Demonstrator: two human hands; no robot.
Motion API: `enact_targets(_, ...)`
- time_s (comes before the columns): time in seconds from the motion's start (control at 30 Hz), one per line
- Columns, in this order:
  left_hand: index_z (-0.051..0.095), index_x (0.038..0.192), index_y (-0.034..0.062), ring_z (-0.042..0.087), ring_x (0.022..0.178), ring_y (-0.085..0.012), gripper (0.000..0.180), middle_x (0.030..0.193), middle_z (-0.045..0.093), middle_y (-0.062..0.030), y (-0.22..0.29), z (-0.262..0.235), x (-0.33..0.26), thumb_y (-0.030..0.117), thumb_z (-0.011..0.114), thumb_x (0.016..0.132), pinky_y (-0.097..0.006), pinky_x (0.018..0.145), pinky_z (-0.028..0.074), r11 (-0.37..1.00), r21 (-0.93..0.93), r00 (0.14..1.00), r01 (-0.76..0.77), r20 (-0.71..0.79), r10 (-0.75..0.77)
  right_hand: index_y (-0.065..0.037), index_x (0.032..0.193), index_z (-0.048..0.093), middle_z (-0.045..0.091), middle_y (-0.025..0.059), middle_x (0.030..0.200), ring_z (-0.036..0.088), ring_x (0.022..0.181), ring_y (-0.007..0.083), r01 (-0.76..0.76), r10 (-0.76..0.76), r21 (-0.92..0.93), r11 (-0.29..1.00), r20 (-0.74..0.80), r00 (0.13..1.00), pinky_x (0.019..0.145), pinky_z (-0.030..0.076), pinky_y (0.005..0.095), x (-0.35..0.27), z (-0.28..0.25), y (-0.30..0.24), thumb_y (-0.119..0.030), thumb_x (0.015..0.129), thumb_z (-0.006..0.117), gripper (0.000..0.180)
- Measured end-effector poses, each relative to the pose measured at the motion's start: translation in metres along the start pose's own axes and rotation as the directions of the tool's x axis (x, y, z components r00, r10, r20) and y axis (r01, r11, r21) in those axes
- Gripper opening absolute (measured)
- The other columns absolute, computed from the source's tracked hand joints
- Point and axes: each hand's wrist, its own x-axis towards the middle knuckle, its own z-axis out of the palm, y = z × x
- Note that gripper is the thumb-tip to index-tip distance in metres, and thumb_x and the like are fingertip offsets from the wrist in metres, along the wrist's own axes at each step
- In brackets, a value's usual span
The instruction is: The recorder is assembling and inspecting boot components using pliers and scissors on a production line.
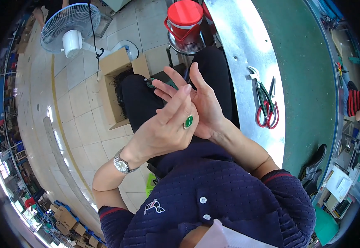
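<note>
My left hand (159, 130) is over my lap, wearing a green-stone ring (188, 122), with a metal wristwatch (121, 165) on the wrist. Its index finger is stretched out, and other fingers bend against the palm of my right hand (208, 103). My right hand lies palm up, thumb raised and fingers spread. No object shows in either hand; the spot where they meet is partly hidden. Behind the fingers, a dark green thing (169, 83) on my lap is mostly covered. Red-handled scissors (272, 118) and a hook-headed cutter (253, 76) lie together on the metal bench (246, 41).
Left of my knees stands an open cardboard box (108, 95) holding dark, wiry pieces. A white fan (71, 39) stands farther left. Ahead, a red lidded bucket (184, 18) rests on a metal stool (194, 44). Beyond the bench runs a green surface (308, 82).
</note>
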Motion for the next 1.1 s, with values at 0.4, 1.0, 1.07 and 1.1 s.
enact_targets(0.4,0.069,0.086,0.0040,0.061,0.110,-0.0238,0.012,0.091,0.068,-0.0086,0.000,0.008,-0.004,0.007,0.059,0.078,-0.048,0.106,0.042,0.961,-0.213,0.972,0.174,-0.117,-0.202,-0.018,0.146,0.036,0.054,0.0096,0.133,0.050,0.122,0.0196,-0.005,0.001,0.031,1.000,0.124,0.992,0.104,0.041,0.0398,-0.007,-0.003,-0.001,-0.067,0.094,0.033,0.072)
enact_targets(1.0,0.072,0.089,0.0081,0.061,0.107,-0.0256,0.019,0.089,0.069,-0.0024,-0.016,0.001,-0.011,0.006,0.076,0.071,-0.051,0.105,0.039,0.582,-0.717,0.848,0.383,0.022,-0.530,-0.016,0.150,0.029,0.044,0.0121,0.145,0.044,0.133,0.0248,-0.226,0.094,0.266,0.937,0.430,0.898,0.111,0.031,0.0419,-0.009,-0.008,-0.001,-0.069,0.094,0.026,0.078)
enact_targets(1.07,0.071,0.088,0.0047,0.060,0.104,-0.0237,0.019,0.090,0.068,-0.0035,-0.014,0.002,-0.009,0.007,0.071,0.069,-0.052,0.102,0.041,0.684,-0.638,0.879,0.352,-0.026,-0.477,-0.016,0.150,0.029,0.042,0.0117,0.147,0.043,0.133,0.0251,-0.204,0.085,0.272,0.940,0.392,0.916,0.111,0.032,0.0418,-0.010,-0.007,-0.001,-0.069,0.094,0.027,0.078)
enact_targets(1.1,0.071,0.088,0.0047,0.060,0.104,-0.0237,0.019,0.090,0.068,-0.0035,-0.012,0.002,-0.009,0.007,0.071,0.069,-0.052,0.102,0.041,0.684,-0.639,0.878,0.352,-0.026,-0.477,-0.016,0.150,0.029,0.042,0.0117,0.147,0.043,0.133,0.0251,-0.204,0.085,0.272,0.940,0.392,0.916,0.111,0.032,0.0418,-0.009,-0.007,0.000,-0.069,0.094,0.027,0.078)
